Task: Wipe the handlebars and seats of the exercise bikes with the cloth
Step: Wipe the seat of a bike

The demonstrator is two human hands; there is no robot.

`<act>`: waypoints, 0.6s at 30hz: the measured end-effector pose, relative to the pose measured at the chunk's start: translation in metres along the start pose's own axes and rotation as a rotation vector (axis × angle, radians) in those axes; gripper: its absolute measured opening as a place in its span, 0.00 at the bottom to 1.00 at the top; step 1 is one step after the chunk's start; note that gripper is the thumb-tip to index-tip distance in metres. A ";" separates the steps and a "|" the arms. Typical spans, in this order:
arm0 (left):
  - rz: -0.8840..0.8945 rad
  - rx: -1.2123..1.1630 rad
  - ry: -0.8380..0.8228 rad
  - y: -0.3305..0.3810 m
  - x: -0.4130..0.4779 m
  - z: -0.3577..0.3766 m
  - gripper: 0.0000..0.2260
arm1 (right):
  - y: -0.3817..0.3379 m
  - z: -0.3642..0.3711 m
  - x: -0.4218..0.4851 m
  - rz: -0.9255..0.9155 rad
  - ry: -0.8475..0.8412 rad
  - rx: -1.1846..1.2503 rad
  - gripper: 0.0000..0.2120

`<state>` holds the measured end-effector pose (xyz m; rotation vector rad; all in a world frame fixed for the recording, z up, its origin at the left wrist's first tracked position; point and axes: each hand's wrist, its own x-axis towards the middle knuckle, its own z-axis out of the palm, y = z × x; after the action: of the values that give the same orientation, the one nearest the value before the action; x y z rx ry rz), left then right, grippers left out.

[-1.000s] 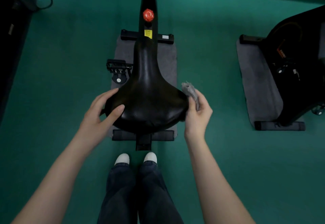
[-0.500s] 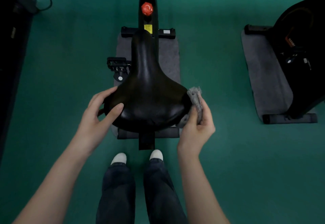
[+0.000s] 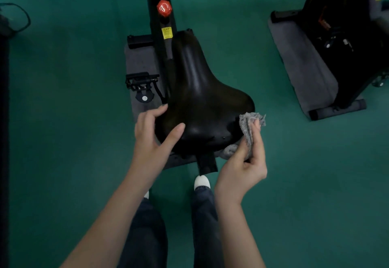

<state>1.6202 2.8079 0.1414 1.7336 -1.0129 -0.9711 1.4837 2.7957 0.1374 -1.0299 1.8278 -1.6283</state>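
The seat stands in front of you, broad end near and narrow nose pointing far. It looks smooth, padded and a little glossy, so the cloth should glide, and it may swivel on its post. Your left hand clasps the near left edge, thumb on top, which should steady it. The cloth is soft, light and floppy. Your right hand pinches it in a wad against the near right edge, with a tail hanging below the rim. Spread it flatter for more contact. The green floor on the right is open. On the left, the pedal sits below the rim.
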 end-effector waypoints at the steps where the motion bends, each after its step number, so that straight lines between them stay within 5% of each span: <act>1: 0.005 0.000 -0.025 -0.002 0.000 -0.004 0.23 | -0.002 0.004 -0.009 -0.015 0.036 -0.018 0.16; 13: -0.004 -0.233 -0.394 -0.016 0.026 -0.047 0.11 | -0.015 0.069 -0.109 -0.028 0.370 -0.134 0.14; 18: -0.008 -0.255 -0.437 -0.017 0.034 -0.053 0.12 | -0.032 0.079 -0.142 0.010 0.319 -0.071 0.15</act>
<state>1.6845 2.7975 0.1353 1.3438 -1.0951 -1.4580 1.6368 2.8584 0.1367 -0.8237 2.1031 -1.8179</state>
